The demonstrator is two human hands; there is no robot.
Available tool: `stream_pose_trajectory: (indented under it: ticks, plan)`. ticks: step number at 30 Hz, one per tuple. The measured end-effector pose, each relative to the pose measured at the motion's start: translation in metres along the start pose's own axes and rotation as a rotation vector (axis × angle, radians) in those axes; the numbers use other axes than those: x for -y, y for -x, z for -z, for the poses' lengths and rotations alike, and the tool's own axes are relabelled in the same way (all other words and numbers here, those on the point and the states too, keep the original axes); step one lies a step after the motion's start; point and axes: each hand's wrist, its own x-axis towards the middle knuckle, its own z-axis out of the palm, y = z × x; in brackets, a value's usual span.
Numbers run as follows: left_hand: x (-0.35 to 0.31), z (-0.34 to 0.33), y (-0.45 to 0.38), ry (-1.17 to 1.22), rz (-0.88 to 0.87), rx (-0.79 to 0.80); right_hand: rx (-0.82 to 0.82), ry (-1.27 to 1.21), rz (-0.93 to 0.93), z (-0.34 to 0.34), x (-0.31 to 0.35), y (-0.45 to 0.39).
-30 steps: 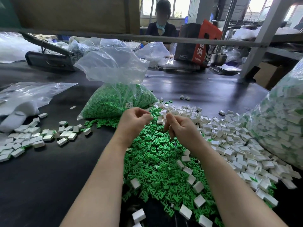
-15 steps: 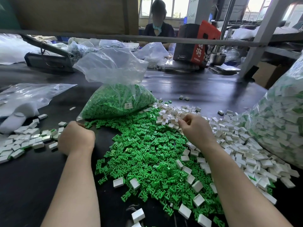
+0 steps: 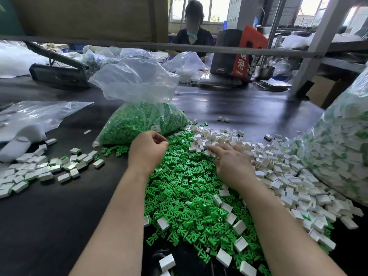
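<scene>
A heap of small green plastic clips [image 3: 189,196] lies in front of me on the black table [image 3: 49,226]. To its right spreads a heap of small white housings [image 3: 288,176]. My left hand [image 3: 148,150] hovers over the far left edge of the green heap with its fingers curled; whether it holds a clip is hidden. My right hand [image 3: 229,162] reaches with straight, blurred fingers into the near edge of the white housings. A group of put-together white pieces [image 3: 39,168] lies at the left.
An open clear bag of green clips [image 3: 139,120] stands behind my hands. A big bag of white-and-green pieces [image 3: 338,146] fills the right edge. Empty plastic bags [image 3: 35,114] lie at left. Across the table are a person [image 3: 193,30], a red-black box [image 3: 237,52] and a metal bowl [image 3: 263,70].
My left hand went left to the put-together pieces, then came back to the green heap. My right hand went from curled at the white housings to reaching with straight fingers.
</scene>
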Motion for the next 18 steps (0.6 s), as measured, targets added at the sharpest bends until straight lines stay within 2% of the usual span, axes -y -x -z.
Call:
stream_pose_trajectory:
  ticks: [5, 10, 16, 18]
  plan:
    - [-0.017, -0.023, 0.007, 0.085, -0.017, 0.180, -0.147, 0.018, 0.055, 0.001, -0.002, -0.001]
    - [-0.022, -0.032, 0.015, 0.069, -0.022, 0.312, -0.138, -0.077, 0.054, 0.003, -0.002, 0.000]
    - [-0.025, -0.035, 0.016, 0.266, 0.043, 0.395, -0.210, -0.617, 0.057, 0.012, 0.001, 0.000]
    - [-0.027, -0.036, 0.018, 0.375, 0.050, 0.449, -0.181, -0.833, 0.050, 0.016, 0.004, 0.002]
